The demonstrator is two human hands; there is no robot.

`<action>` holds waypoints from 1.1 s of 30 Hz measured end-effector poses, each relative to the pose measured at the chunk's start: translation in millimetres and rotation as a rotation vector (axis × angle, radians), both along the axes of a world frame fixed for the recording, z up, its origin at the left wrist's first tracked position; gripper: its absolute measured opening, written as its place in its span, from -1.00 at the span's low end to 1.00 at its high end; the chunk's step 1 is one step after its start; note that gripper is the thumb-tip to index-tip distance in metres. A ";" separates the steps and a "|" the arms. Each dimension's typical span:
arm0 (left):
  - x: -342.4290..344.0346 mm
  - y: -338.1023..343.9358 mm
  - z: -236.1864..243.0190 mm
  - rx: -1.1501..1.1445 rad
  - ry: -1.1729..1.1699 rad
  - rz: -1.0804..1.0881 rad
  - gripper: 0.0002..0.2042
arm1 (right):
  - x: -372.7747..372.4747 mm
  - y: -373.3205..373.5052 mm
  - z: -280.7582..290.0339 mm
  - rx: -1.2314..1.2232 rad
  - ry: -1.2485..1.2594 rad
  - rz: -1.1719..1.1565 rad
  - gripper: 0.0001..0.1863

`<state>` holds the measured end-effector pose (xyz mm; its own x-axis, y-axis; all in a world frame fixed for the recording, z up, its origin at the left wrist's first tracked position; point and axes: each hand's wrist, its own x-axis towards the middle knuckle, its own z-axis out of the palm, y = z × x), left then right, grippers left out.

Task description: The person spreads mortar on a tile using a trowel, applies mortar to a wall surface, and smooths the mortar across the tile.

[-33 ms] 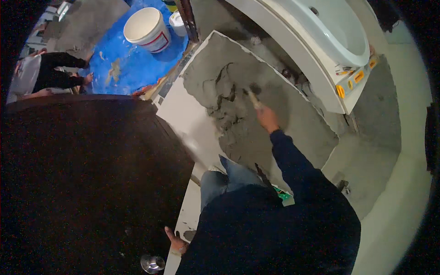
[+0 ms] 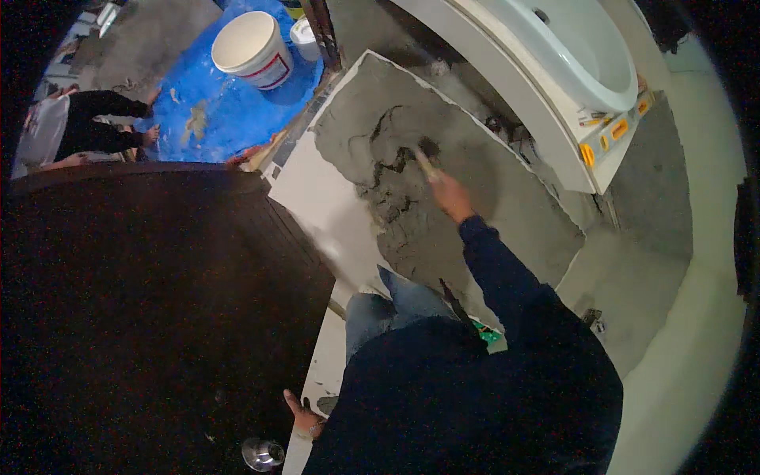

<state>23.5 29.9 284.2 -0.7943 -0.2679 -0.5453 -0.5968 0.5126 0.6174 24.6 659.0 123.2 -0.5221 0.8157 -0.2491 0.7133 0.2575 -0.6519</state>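
1. While a person in dark blue sleeves and jeans [image 2: 416, 301] bends over grey mortar [image 2: 514, 218], the right hand [image 2: 451, 196] holds a slim tool [image 2: 427, 167] by its pale handle, fingers closed around it.
2. Above the mortar, the tool's far end sits near a dark patch; whether it touches cannot be told.
3. Ridged and cracked toward the left, the mortar covers most of a white board [image 2: 313, 202], whose left side shows bare.
4. Low in view, the left hand [image 2: 304, 416] is beside a dark door [image 2: 158, 293], thumb raised; whether its fingers grip anything cannot be told.
5. At upper right, a white sink [image 2: 606, 59] sits on a pale surface [image 2: 514, 67].
6. At upper left, a white bucket [image 2: 252, 55] and smaller tub [image 2: 305, 41] stand on blue sheeting [image 2: 237, 127], near another person [image 2: 99, 119].
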 end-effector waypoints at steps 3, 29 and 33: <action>1.1 -5.0 -1.8 -0.011 0.059 -0.048 -0.36 | -54.0 -1.3 26.1 0.039 -0.016 0.173 -0.58; -12.1 39.6 40.6 -0.081 -0.281 0.232 -0.23 | 187.1 -62.6 -25.8 -0.397 -0.214 0.328 -0.46; -23.8 -0.4 60.4 0.609 -0.744 0.076 -0.21 | 258.1 -91.4 -26.5 0.015 -0.410 0.631 -0.49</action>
<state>-0.3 29.5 344.6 -0.1810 0.1912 -0.9647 -0.9612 0.1733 0.2147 282.7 567.6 96.7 -0.7590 0.3973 -0.5159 0.6126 0.7043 -0.3588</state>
